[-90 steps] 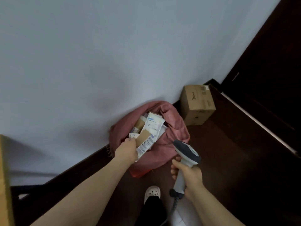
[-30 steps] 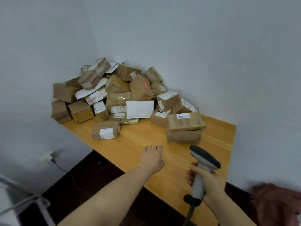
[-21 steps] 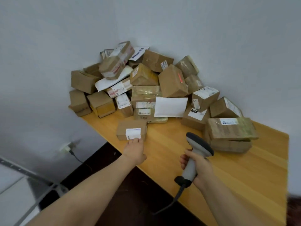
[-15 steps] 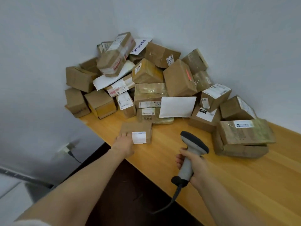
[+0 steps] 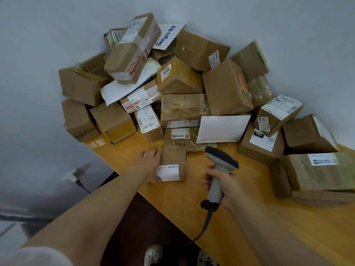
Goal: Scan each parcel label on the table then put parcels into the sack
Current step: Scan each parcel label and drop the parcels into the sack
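A small brown parcel [image 5: 174, 160] with a white label [image 5: 167, 172] facing me lies at the near edge of the wooden table [image 5: 259, 223]. My left hand [image 5: 149, 164] holds its left end, fingers lying along the side and thumb hidden. My right hand [image 5: 221, 181] grips the handle of a grey barcode scanner [image 5: 221, 160], whose dark head sits just right of the parcel. Behind them, a pile of several brown parcels [image 5: 182, 83] is stacked into the wall corner. The sack is out of view.
Two stacked flat boxes [image 5: 317, 173] sit on the right of the table. The scanner cable [image 5: 203, 227] hangs over the table's front edge. Below are the dark floor, my shoes [image 5: 153, 254] and a wall socket with a plug [image 5: 76, 173] on the left.
I turned from the sack on the floor to the table. My left hand reached the small labelled parcel and took its left end, and the parcel has shifted nearer the scanner, which my right hand kept.
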A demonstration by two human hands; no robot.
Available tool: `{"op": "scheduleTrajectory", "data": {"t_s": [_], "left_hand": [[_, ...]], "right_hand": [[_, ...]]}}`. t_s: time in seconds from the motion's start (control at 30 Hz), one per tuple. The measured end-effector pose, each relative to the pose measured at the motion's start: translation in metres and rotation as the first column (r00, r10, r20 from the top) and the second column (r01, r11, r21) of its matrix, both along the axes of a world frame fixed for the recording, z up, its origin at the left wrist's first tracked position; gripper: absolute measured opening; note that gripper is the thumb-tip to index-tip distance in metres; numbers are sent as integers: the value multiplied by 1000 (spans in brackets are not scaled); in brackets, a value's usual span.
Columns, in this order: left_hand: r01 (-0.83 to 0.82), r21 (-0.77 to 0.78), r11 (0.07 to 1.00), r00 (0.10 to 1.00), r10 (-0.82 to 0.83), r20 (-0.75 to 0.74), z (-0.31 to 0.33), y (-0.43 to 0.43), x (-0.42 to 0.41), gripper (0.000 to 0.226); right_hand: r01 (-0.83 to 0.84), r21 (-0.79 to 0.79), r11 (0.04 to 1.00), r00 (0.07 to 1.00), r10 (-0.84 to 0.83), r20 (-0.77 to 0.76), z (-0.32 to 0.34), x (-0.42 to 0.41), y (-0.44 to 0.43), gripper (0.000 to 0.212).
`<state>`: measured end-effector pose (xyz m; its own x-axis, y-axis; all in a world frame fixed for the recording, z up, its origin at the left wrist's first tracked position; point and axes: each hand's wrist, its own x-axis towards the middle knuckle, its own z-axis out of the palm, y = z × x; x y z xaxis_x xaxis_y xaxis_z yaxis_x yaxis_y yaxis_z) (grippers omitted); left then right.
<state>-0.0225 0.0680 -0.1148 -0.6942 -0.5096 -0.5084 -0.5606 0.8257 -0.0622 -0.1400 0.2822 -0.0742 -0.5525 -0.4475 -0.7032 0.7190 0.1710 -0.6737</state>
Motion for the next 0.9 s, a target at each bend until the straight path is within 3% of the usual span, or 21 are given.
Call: {"op": "scheduleTrajectory", "data": {"t_s": [0.07,0.13,0.17,0.23,0.3,0.4,0.47,0.67,0.73,0.8,0.9], "left_hand": [[-26,88,996,996,34,-84,1,-8,-5,116],[-123,381,916,972,188,-140,10,-23,-10,103],[-179,570,802,950,291,-111,17,-32,-10,97],[-274,845,459,891,451,44,34,-48,-3,94],[-296,934,201,831,536,149,45,-61,5,96],[-259,966,-13,812,539,225,59,-75,12,96],[-233,967,-104,828,500,254,65,-78,17,96],[-181,961,-209,850,458,259,73,-77,33,83],[-162,976,-145,837,503,214,74,-76,34,79],[-117,992,-38,819,561,118,78,-77,33,77],[-141,990,3,816,566,115,87,-81,29,108]], "right_hand": [[30,18,999,1000,-30,-9,-2,-1,-7,5],[97,38,995,995,-97,-21,-4,1,-15,5],[136,49,990,991,-134,-29,-4,3,-21,5],[196,52,979,980,-194,-38,-4,12,-32,5],[236,30,971,971,-234,-39,-1,26,-46,6],[269,-5,963,962,-269,-37,2,50,-66,10],[297,-8,955,954,-297,-41,3,62,-76,16],[328,-14,944,941,-328,-82,11,87,-96,30],[326,-2,945,937,-324,-130,14,90,-96,35],[331,19,943,930,-323,-176,16,90,-91,26],[323,32,946,925,-308,-223,20,90,-81,19]]}}
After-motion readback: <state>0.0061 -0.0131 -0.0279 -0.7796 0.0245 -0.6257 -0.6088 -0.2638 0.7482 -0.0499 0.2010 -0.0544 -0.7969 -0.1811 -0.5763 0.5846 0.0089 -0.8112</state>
